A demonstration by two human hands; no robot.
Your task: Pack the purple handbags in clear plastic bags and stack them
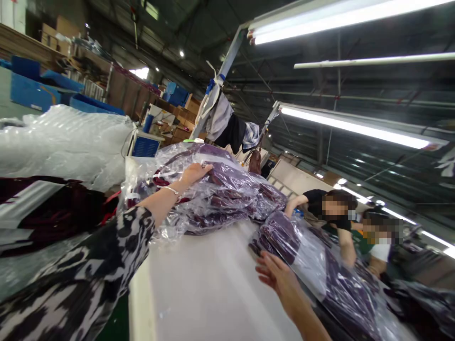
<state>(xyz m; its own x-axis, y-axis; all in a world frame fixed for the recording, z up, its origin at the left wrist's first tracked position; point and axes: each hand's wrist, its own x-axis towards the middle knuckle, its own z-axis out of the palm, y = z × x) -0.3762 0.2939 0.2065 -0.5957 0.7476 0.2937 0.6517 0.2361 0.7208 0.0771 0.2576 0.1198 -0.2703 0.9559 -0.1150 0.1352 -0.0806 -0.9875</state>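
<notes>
A pile of dark purple garments in clear plastic bags lies at the far end of a white table. My left hand, with a bracelet at the wrist, reaches onto the top of this pile. Its fingers are bent down and closed on a bagged garment; some fingertips are hidden. Lower right, my right hand hovers over the table's edge with its fingers apart and nothing in them. Just beyond it rests another bagged purple garment, part of a row running toward the lower right.
Two people are at the right; one person's hand touches the bagged garments. White plastic-wrapped bundles and dark red garments are stacked at left. A slanted post with hanging clothes rises behind the pile, under tube lights.
</notes>
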